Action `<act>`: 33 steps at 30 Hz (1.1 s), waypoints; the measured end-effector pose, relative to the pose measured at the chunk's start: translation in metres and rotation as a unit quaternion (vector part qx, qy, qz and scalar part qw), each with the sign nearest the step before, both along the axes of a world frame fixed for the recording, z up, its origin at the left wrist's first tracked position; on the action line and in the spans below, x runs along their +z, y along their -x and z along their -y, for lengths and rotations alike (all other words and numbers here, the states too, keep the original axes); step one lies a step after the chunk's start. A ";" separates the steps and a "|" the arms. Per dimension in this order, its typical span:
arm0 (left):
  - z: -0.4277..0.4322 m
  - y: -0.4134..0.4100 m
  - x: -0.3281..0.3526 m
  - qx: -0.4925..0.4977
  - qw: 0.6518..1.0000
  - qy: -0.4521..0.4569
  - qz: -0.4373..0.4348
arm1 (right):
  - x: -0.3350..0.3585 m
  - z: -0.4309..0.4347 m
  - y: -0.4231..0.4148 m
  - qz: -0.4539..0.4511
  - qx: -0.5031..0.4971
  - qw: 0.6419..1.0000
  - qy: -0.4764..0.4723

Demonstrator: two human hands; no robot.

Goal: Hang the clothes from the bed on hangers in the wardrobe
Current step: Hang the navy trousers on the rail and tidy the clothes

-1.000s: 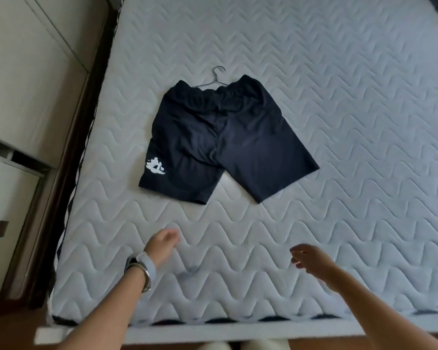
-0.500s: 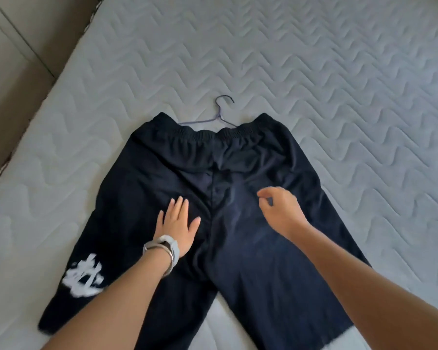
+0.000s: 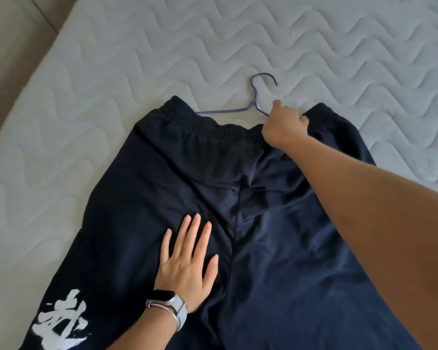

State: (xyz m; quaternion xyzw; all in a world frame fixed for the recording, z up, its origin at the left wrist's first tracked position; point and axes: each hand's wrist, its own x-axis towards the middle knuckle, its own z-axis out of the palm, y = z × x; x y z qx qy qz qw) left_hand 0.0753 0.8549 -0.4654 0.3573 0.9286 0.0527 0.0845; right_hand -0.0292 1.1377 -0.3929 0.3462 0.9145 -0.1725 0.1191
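Under left hand point(image 3: 187, 269), shorts point(image 3: 276, 236), right hand point(image 3: 283, 125) at waistband point(image 3: 208, 125) by hanger point(image 3: 223, 111)

One shorts point(image 3: 142, 188), one hanger point(image 3: 223, 111), one watch point(image 3: 173, 309), two hands point(image 3: 185, 270) point(image 3: 283, 127)

The only marking to be seen is a white print point(image 3: 61, 322) on the dark navy shorts point(image 3: 276, 236), low on the leg at the left of the view. It is done in bold brush strokes, like hand-painted calligraphy, with small splashes beside it. Its lower part runs off the bottom edge. I cannot make out which character it is. The watch point(image 3: 171, 305) face is dark.
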 end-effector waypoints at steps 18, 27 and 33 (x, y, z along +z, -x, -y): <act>-0.026 -0.029 0.175 0.091 0.930 -0.282 0.217 | 0.226 0.101 -0.195 -0.231 -0.063 0.952 0.192; 0.022 -0.112 0.424 0.186 0.754 -0.543 0.320 | 0.381 0.231 -0.282 -0.209 0.144 0.954 0.158; 0.134 -0.142 0.559 0.142 0.827 -0.519 0.164 | 0.528 0.274 -0.314 -0.384 0.176 0.898 0.120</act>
